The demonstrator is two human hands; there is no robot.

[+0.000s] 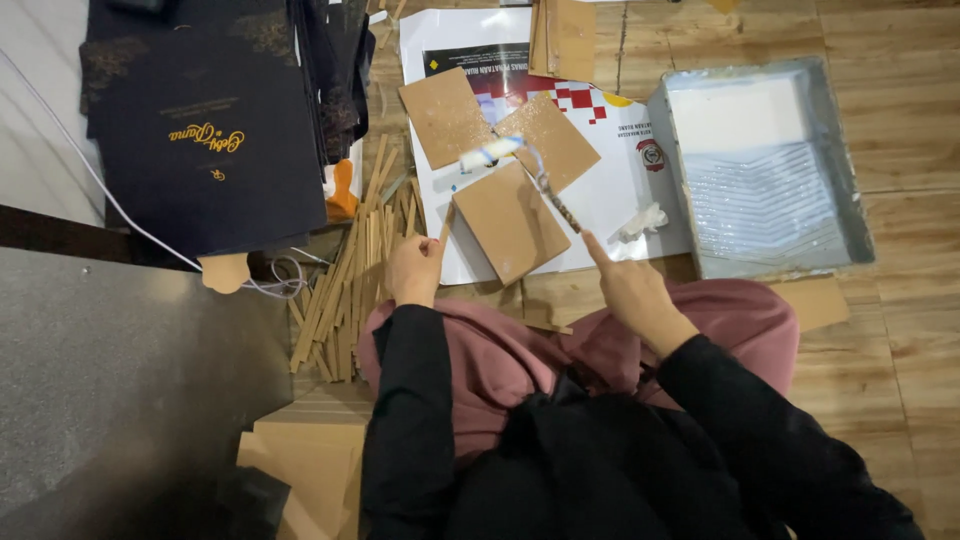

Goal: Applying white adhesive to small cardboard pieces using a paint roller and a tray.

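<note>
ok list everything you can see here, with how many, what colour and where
board squares: three, brown, on the white sheet, centre
roller: one, white head, over the squares
white sheet: one, printed, on the floor
tray: one, grey, right of the sheet
wood strips: a pile, tan, left of the sheet
dark covers: a stack, black with gold print, upper left
cable: one, white, left
left hand: on the near square's corner
right hand: holding the roller's handle

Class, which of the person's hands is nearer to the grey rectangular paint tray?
Right. The right hand sits just left of the grey rectangular paint tray; the left hand lies farther left, by the wooden strips.
</note>
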